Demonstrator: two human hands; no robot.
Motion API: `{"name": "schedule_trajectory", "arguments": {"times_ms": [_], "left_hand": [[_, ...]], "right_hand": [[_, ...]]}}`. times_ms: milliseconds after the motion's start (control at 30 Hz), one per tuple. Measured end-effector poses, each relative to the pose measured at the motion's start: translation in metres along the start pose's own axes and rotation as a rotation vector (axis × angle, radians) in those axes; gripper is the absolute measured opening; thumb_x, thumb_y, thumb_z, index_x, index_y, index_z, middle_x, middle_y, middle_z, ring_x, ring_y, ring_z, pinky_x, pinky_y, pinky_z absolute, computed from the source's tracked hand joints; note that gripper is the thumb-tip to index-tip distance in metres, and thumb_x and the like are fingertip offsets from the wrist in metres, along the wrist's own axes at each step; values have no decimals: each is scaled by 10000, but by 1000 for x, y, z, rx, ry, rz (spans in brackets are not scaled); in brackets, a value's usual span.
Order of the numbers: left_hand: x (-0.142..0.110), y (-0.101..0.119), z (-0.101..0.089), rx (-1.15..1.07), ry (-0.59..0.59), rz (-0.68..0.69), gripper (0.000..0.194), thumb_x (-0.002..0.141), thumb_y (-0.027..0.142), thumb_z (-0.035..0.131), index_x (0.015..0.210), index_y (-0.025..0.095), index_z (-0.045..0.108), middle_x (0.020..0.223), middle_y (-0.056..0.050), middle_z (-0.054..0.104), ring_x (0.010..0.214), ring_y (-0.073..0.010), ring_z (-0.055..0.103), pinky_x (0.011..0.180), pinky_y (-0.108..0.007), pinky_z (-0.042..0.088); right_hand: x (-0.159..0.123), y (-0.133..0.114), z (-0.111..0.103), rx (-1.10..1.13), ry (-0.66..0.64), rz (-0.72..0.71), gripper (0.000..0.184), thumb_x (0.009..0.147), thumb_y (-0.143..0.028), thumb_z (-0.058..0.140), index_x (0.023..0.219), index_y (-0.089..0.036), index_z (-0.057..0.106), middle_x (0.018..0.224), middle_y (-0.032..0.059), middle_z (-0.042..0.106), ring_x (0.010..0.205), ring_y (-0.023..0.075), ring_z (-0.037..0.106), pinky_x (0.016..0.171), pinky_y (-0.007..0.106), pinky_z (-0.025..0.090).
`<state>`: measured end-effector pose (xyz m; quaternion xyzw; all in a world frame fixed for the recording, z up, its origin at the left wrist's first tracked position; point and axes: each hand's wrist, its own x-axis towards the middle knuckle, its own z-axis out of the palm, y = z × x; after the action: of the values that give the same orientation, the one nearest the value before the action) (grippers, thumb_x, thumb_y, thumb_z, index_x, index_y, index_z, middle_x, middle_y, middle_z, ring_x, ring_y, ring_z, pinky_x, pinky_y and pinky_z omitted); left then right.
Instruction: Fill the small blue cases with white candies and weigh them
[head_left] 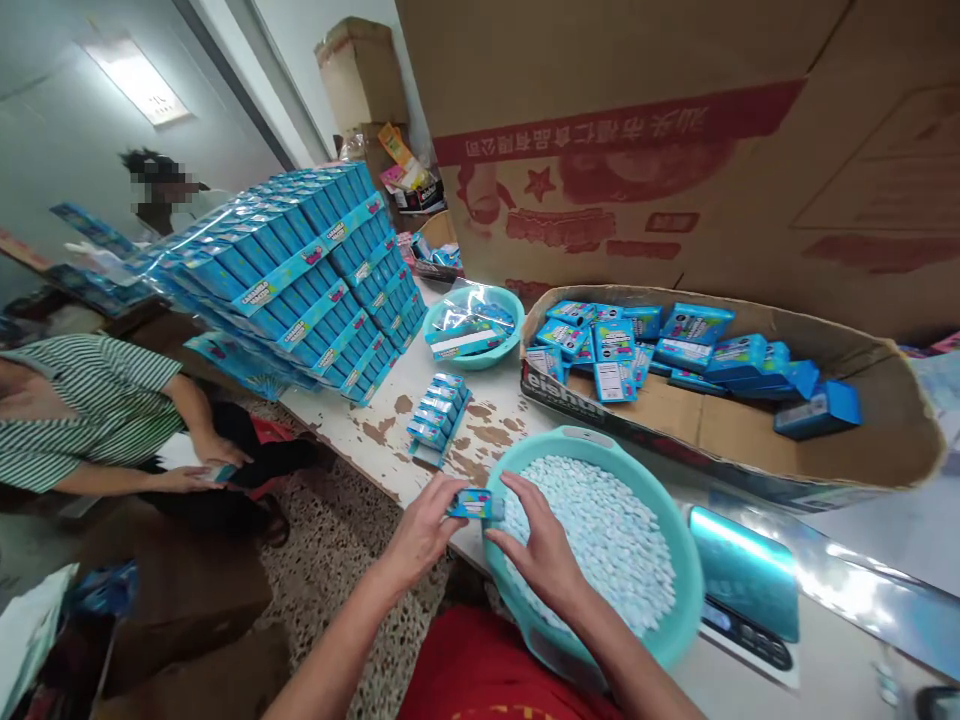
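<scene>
My left hand (422,530) is closed on a small blue candy box (471,503), held level beside the rim of a turquoise basin (682,640). My right hand (544,550) is open at the box's right end, thumb and fingers apart; whether a fingertip touches the box I cannot tell. White pellet-like candies (607,530) fill most of the basin beneath my right hand. Just beyond my left hand, a short row of blue boxes (439,410) lies in a tray on the worn table.
A cut-down carton (757,435) holds loose blue boxes. Behind it stands a large cardboard sheet (600,60). A smaller turquoise bowl (510,300), a tall stack of boxes (300,270) and a digital scale (750,590) surround the basin. A seated person in stripes (97,400) works at left.
</scene>
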<state>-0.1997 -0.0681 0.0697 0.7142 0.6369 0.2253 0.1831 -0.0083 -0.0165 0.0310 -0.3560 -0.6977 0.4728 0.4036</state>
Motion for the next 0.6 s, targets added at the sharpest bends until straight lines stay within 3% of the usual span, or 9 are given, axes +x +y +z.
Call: {"name": "schedule_trajectory", "arguments": {"times_ms": [133, 233, 367, 500, 600], "left_hand": [[9, -124, -23, 117, 152, -9, 330, 869, 186, 484, 1196, 216, 444, 1124, -91, 546, 1064, -216, 530, 898, -357, 464], [23, -184, -20, 166, 163, 150, 341, 883, 180, 452, 1223, 204, 437, 1146, -104, 540, 1090, -217, 521, 920, -352, 460], [36, -209, -12, 284, 169, 296, 398, 877, 130, 435, 1270, 189, 427, 1120, -127, 523, 1047, -236, 524, 866, -362, 489], [41, -213, -15, 314, 106, 317, 455, 872, 96, 424, 1309, 222, 415, 1127, -120, 511, 1020, -228, 525, 837, -360, 498], [42, -217, -15, 282, 119, 325, 488, 876, 95, 421, 1340, 243, 389, 1148, -114, 497, 1046, -222, 517, 852, -347, 496]], "right_hand": [[31, 20, 79, 167, 176, 271, 370, 780, -418, 589, 1085, -206, 588, 1130, 104, 592, 1034, 251, 573, 827, 385, 518], [57, 48, 136, 213, 273, 457, 433, 747, -494, 578, 1018, -158, 599, 1060, 131, 611, 875, 246, 625, 739, 386, 536], [82, 81, 181, 157, 329, 508, 519, 757, -557, 512, 1029, -125, 605, 1056, 158, 620, 825, 246, 624, 771, 429, 514], [91, 94, 197, 127, 333, 483, 460, 793, -541, 468, 1014, -174, 634, 1051, 117, 652, 1006, 254, 584, 926, 434, 442], [92, 101, 204, 140, 357, 487, 492, 789, -517, 460, 1109, -168, 592, 1117, 134, 631, 994, 252, 603, 880, 432, 478]]}}
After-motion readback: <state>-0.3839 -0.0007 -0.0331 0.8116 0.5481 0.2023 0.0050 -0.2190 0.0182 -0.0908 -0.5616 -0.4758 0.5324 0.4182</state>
